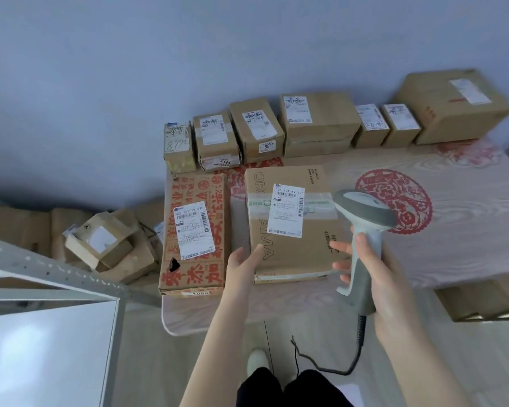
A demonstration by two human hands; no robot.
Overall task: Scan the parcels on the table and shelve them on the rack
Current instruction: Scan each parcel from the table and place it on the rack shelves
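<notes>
A flat brown parcel (291, 248) with a white shipping label lies at the table's near edge. My left hand (241, 265) touches its near left corner, fingers relaxed. My right hand (373, 265) grips the handle of a grey and white barcode scanner (362, 218), whose head hangs over the parcel's right side. Left of it lies a long parcel with red print (194, 233). Several smaller parcels (256, 130) stand in a row along the wall, with a large box (453, 104) at the far right.
The table (441, 230) wears a pale cloth with red paper-cut patterns. A grey metal rack (50, 289) with a white shelf board stands at the lower left. Opened cartons (106, 245) are heaped on the floor between rack and table. The scanner's cable (356, 353) dangles to the floor.
</notes>
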